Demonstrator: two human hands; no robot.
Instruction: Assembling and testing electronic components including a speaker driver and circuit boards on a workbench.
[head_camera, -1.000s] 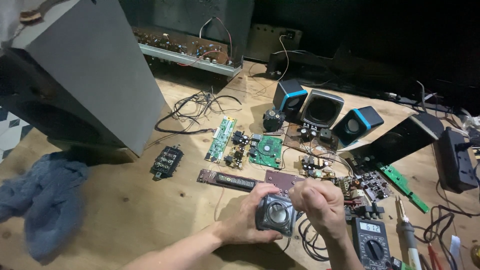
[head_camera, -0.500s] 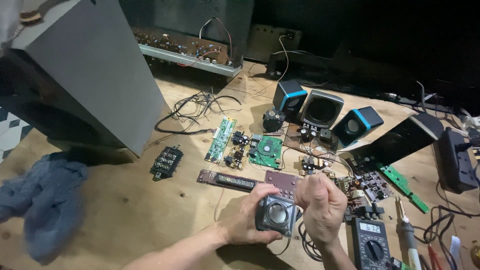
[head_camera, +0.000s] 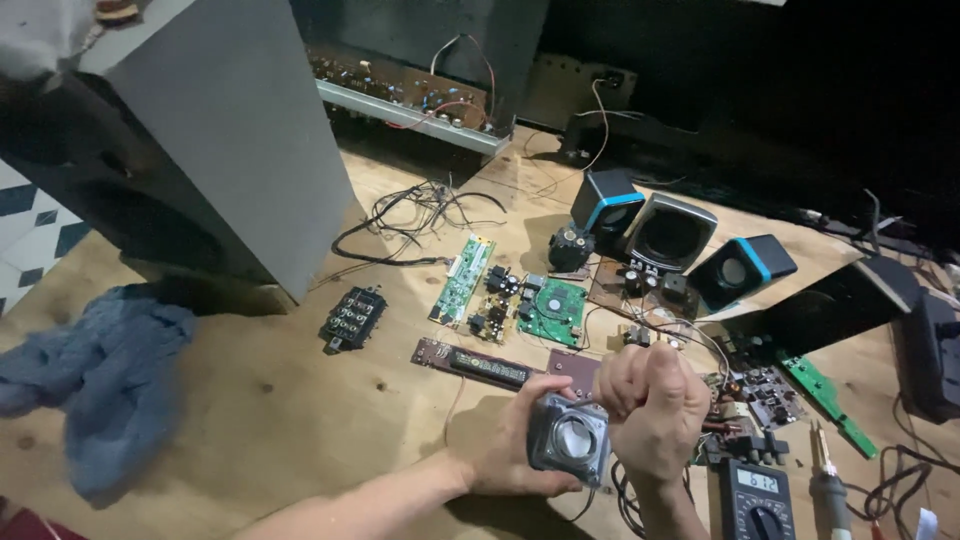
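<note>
My left hand (head_camera: 500, 445) grips a small grey speaker driver (head_camera: 569, 438) with a round cone, holding it just above the wooden table (head_camera: 270, 400). My right hand (head_camera: 652, 408) is curled into a fist right beside the driver, at its upper right edge; whatever it pinches is hidden by the fingers. Thin wires trail down from the driver under my right wrist. A multimeter (head_camera: 757, 498) lies just right of that wrist.
Several circuit boards, a green one (head_camera: 553, 309) among them, lie beyond my hands. Small blue-trimmed speakers (head_camera: 607, 207) stand behind. A large grey speaker cabinet (head_camera: 210, 130) is at left, a blue cloth (head_camera: 110, 370) near it, a soldering iron (head_camera: 826, 485) at right.
My right hand has lifted from the driver's side to its upper right corner and closed tighter. The driver stays in my left hand.
</note>
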